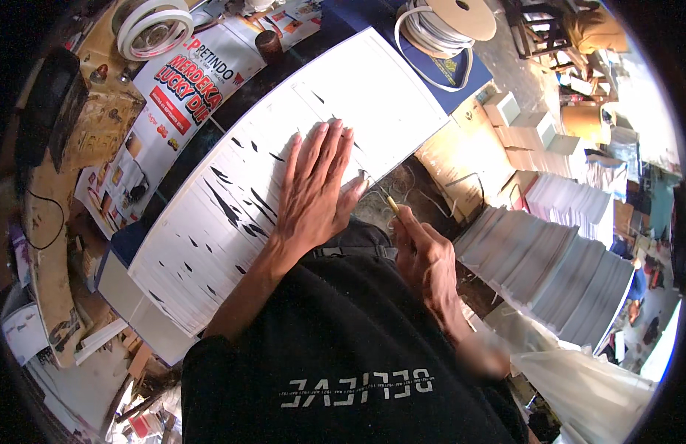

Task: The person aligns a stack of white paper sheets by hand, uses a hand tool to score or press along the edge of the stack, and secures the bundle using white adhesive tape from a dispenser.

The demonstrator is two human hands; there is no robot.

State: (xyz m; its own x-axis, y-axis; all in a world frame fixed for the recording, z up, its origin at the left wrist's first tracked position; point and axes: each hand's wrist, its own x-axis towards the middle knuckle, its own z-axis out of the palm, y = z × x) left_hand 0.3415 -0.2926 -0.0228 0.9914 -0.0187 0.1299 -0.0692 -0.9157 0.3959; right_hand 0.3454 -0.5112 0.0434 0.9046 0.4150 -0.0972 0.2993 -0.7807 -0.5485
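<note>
The left hand (317, 189) lies flat with fingers extended, palm pressed onto the fanned stack of white sheets (232, 214) beneath it, while to its right the right hand (424, 259) is clenched around a thin yellowish tool (394, 206) just beside the stack's near edge.

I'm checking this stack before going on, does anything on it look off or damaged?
Yes. The white paper stack under the flat left hand shows scattered black streaks and gaps across its fanned edges, as if sheets sit unevenly. The right hand holds a thin yellowish tool beside it.
</note>
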